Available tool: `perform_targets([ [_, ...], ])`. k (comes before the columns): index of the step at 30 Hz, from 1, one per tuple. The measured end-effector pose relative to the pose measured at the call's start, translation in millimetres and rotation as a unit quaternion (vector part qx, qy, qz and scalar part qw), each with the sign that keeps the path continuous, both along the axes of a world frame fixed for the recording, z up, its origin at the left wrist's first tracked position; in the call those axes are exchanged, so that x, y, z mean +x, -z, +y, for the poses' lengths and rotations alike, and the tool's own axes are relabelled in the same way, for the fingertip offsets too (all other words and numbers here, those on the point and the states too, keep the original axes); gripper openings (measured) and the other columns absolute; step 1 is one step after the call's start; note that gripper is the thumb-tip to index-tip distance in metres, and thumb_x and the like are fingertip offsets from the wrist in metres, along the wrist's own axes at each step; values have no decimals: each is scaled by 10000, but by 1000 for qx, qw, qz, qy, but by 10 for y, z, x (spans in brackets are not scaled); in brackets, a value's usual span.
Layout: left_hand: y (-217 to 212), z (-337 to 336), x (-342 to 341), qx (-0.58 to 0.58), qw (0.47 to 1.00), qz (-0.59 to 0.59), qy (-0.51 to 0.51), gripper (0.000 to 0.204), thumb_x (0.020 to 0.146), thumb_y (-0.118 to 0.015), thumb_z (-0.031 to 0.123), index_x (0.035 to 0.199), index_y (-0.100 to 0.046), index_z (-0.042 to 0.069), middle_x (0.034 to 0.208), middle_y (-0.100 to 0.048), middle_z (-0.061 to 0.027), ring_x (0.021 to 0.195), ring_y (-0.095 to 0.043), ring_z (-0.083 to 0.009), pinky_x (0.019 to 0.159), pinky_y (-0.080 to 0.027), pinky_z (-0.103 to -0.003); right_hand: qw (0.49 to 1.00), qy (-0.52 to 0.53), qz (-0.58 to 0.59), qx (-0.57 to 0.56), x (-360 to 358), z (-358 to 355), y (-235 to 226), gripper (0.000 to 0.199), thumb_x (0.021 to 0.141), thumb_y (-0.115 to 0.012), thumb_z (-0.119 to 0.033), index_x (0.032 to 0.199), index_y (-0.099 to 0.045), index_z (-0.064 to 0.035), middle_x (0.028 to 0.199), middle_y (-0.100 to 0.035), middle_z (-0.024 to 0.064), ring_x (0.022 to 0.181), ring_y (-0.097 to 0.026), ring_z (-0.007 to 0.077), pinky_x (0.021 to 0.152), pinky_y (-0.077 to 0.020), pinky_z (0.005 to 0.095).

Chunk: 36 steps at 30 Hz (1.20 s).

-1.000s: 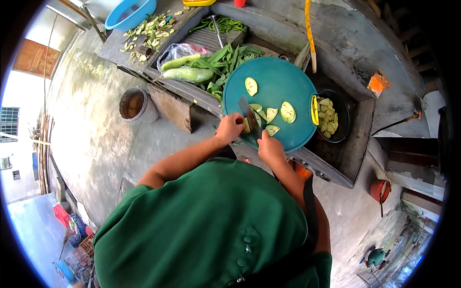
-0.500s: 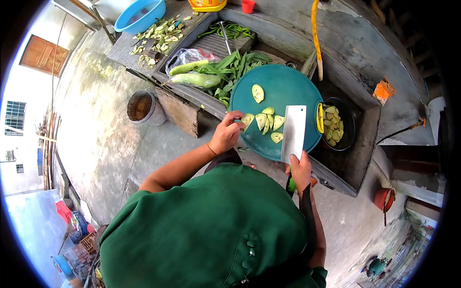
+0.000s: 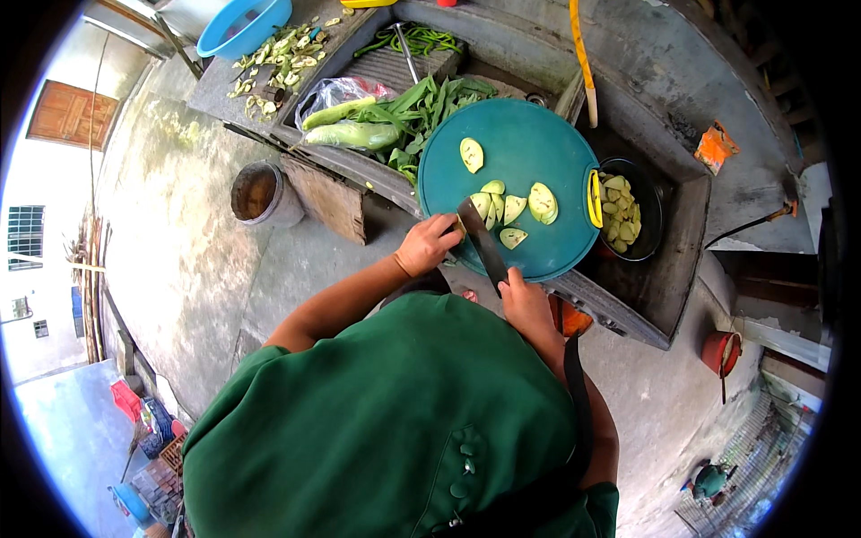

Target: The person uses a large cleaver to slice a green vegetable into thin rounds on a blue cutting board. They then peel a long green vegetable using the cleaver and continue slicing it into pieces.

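Note:
A round teal cutting board (image 3: pixel 529 134) with a yellow handle lies across the sink edge before me. On it are several pale green vegetable pieces (image 3: pixel 543 203), perhaps eggplant. My left hand (image 3: pixel 429 244) is at the board's near left rim, its fingertips closed on one pale vegetable piece (image 3: pixel 461 229). My right hand (image 3: pixel 527 305) grips a cleaver (image 3: pixel 482 242) by its handle. The blade is seen nearly edge-on, slanting up-left to beside my left fingertips. Whether it touches the held piece I cannot tell.
A dark bowl (image 3: pixel 657 215) of cut pieces stands in the sink right of the board. Left are leafy greens (image 3: pixel 439 112), long pale green vegetables (image 3: pixel 354 135) and peelings (image 3: pixel 282 58). A yellow hose (image 3: pixel 583 54) hangs behind; a bucket (image 3: pixel 260 195) stands on the floor.
The cleaver has swung left from the board's right side, turning from flat to nearly edge-on beside my left fingers. A piece now lies where the blade was. The view has shifted slightly.

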<state>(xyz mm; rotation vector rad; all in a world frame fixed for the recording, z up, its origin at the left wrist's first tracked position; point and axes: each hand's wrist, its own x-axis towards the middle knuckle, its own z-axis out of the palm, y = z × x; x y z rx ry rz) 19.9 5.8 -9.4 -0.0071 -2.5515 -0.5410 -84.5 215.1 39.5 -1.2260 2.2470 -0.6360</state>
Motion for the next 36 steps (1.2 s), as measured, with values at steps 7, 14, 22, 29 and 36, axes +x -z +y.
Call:
perform_targets([
  [7,12,-30,-15,-28,999,7,18,274,590,-547,14,859,-567,65,935,-523,-108,751,-546,-260,624,-481,-334,995,-25,19,95,15,-101,-34,251,798,-510,-184,916,-380,-4,617,-572,211,610,-579,394,556,-436,505],
  [14,-41,-34,-23,-44,993,-18,113,260,597,-549,40,857,-566,28,937,-540,-121,766,-550,-263,628,-483,-328,992,-42,35,111,28,-315,-59,296,746,-552,-161,913,-377,10,642,-581,227,629,-592,388,560,-453,487],
  [22,-287,-112,-360,228,960,-9,-165,183,706,-606,11,878,-548,31,743,-533,-123,603,-545,-269,539,-445,-325,982,146,-107,-57,-106,155,58,197,836,-488,-176,885,-431,5,626,-571,218,565,-590,352,518,-452,443],
  [29,-210,-99,-1311,141,981,-107,-76,197,724,-520,43,895,-618,38,830,-578,-151,736,-571,-324,671,-478,-389,920,334,-173,-114,-254,735,-140,185,852,-478,-155,890,-451,25,553,-536,147,413,-545,209,414,-426,327],
  [36,-127,59,-1827,58,990,-126,-34,235,715,-496,29,922,-602,54,855,-579,-163,783,-567,-343,698,-481,-408,869,448,-187,-97,-50,1208,-119,136,842,-468,-132,846,-444,2,515,-531,122,404,-547,199,398,-419,310],
])
